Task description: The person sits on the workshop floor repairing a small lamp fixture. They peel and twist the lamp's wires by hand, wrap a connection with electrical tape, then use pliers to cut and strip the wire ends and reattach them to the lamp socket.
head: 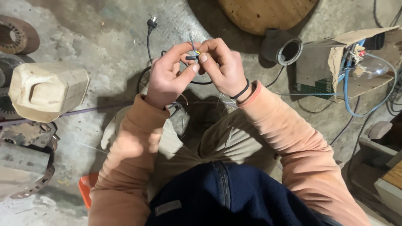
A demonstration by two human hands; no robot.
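Note:
Both my hands meet over my knees on the end of a black power cable (148,44). My left hand (167,77) pinches the black sheath between thumb and forefinger. My right hand (222,67), with a black band on its wrist, grips the thin bared wires (192,43) that stick up from the cable's end, one of them yellow. The cable runs back along the concrete floor to a black plug (152,23) lying at the top. My sleeves are peach-coloured.
A cream plastic canister (46,90) lies at the left beside rusty metal rings (16,35). A round wooden board (264,14), a grey pipe fitting (282,48) and a cardboard box with blue wires (347,62) sit at the top right. An orange plastic edge (87,188) shows below left.

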